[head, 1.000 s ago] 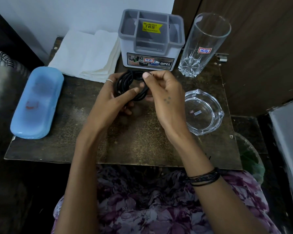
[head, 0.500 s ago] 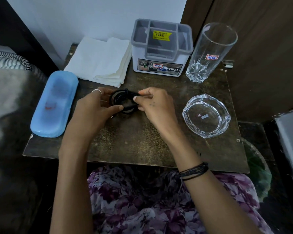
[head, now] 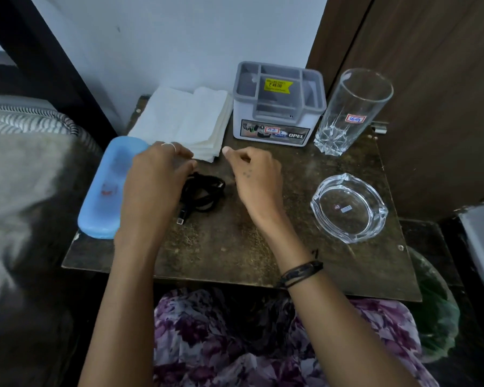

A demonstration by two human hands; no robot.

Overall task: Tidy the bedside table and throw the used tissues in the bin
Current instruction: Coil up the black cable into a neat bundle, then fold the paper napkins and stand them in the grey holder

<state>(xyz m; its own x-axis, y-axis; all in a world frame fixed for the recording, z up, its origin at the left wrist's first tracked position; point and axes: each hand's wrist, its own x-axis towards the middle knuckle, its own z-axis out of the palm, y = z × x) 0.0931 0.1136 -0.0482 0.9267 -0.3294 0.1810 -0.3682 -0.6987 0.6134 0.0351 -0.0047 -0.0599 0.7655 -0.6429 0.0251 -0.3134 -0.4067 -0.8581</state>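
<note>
A coiled black cable [head: 203,194] lies on the dark bedside table [head: 235,247], its plug end pointing toward me. My left hand [head: 154,180] hovers just left of the coil with fingers loose and holds nothing. To the right of the coil is my right hand [head: 256,177], fingers curled and empty. A stack of white tissues [head: 185,121] lies at the back left of the table. A bin lined with a green bag [head: 433,317] stands on the floor at the table's right front corner.
A blue case [head: 106,188] lies along the table's left edge. At the back stand a grey and white organiser [head: 278,107] and a tall glass [head: 352,110]. A glass ashtray [head: 349,208] sits at the right. Bedding [head: 20,169] is on the left.
Both hands held the coiled cable above the table, lowered it, and have now let go. The coil rests on the table and the hands have drawn apart.
</note>
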